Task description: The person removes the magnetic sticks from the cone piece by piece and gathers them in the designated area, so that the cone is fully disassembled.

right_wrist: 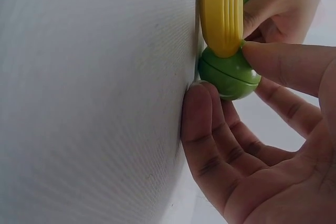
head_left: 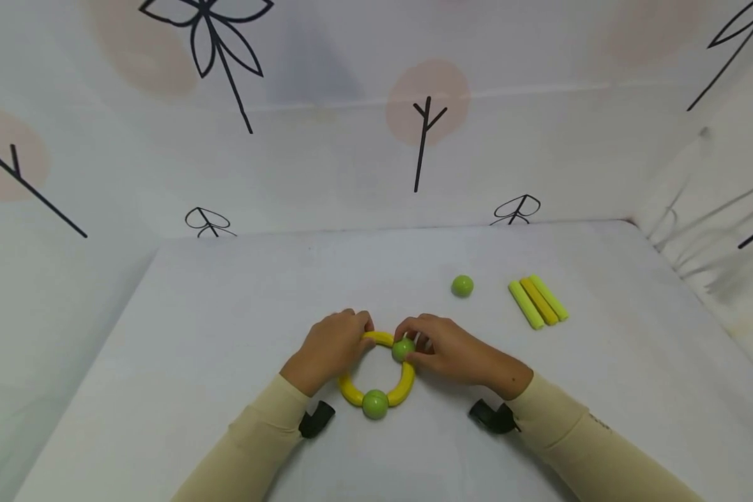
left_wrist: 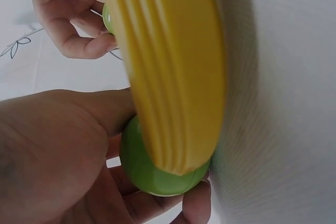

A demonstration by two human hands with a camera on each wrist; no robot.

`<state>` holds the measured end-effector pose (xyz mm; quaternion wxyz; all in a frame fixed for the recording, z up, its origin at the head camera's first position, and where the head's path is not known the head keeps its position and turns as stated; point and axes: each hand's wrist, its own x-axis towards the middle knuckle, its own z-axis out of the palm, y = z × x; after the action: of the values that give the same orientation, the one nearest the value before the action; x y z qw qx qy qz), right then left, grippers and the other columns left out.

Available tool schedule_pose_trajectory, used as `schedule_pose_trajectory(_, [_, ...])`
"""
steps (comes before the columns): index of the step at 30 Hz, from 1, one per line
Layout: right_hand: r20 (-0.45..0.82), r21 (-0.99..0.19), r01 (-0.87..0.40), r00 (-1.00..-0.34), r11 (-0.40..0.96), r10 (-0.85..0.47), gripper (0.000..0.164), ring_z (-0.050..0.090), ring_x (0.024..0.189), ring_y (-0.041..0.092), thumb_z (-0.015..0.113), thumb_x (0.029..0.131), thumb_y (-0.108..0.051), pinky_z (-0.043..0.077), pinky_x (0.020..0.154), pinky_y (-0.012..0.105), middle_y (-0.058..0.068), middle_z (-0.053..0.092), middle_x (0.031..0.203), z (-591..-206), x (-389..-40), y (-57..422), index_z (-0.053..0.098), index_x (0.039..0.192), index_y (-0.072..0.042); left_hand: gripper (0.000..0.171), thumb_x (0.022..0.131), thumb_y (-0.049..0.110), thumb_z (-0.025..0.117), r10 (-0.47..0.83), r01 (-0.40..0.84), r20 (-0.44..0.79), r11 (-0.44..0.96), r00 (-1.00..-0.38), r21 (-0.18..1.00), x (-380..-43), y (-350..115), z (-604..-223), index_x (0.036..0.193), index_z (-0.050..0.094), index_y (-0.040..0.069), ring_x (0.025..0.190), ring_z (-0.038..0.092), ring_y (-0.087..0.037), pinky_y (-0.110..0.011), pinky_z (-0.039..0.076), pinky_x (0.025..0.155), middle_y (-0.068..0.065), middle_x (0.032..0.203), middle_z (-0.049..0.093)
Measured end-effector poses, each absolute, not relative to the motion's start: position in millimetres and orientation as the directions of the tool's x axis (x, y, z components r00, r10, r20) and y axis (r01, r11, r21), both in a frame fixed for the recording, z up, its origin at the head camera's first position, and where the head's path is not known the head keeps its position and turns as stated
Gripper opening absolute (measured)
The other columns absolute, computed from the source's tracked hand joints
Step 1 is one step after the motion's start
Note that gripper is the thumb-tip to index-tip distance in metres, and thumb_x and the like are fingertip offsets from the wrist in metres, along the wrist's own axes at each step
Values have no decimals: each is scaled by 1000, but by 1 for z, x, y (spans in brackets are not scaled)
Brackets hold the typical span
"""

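Observation:
A ring of yellow curved rods and green balls lies on the white table (head_left: 226, 293). My left hand (head_left: 335, 348) is at its upper left; the left wrist view shows thumb and fingers gripping a green ball (left_wrist: 163, 177) at the end of one yellow rod (left_wrist: 176, 66). My right hand (head_left: 452, 348) pinches another green ball (head_left: 404, 349) at the upper right, where a top rod (head_left: 379, 338) and a right rod (head_left: 406, 387) meet it. At the near side, a third green ball (head_left: 375, 404) sits between the right rod and a left rod (head_left: 351, 392).
Beyond my right hand is a loose green ball (head_left: 462, 286). Farther right, two yellow-green sticks (head_left: 526, 305) flank a darker yellow stick (head_left: 539, 301). A patterned white cloth (head_left: 351, 167) rises behind the table's far edge.

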<state>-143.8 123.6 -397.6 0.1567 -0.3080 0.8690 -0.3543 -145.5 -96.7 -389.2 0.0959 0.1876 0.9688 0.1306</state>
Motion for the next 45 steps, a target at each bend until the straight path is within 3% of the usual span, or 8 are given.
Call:
schedule_pose_trajectory(13, [-71,-721,-412,-757,558,-650,26,59,88,12,75,89,-11,54,77,23,-3,61,97,-399,-144,125,63,112,-15,17,94,27,71,353,310,-108,905,-929,292,-146,-96,-393,101,66,13,71,52,-15,-29,48,64,-2,87,63])
schedule_pose_trajectory(28, [-161,-736,-372,-715,566,-680,30,51,66,5,81,85,-30,45,61,20,-8,54,73,-403,-145,126,60,103,-19,24,94,35,71,297,279,-54,934,-953,225,-147,-98,-395,102,66,13,62,51,-14,-27,43,53,0,83,63])
schedule_pose_trajectory(38, [-208,-725,-351,-709,593,-674,32,49,64,5,82,83,-33,42,58,20,-8,53,70,-400,-142,123,58,99,-21,56,82,53,77,300,247,-265,945,-916,215,-149,-116,-378,122,60,17,73,54,-16,-33,47,65,-2,100,63])
schedule_pose_trajectory(45, [-226,-697,-366,-704,616,-674,34,49,63,4,82,82,-40,41,58,20,-10,53,68,-399,-137,121,57,94,-22,39,82,43,80,309,218,-326,933,-893,287,-149,-123,-372,100,58,17,68,52,-14,-29,40,61,4,78,59])
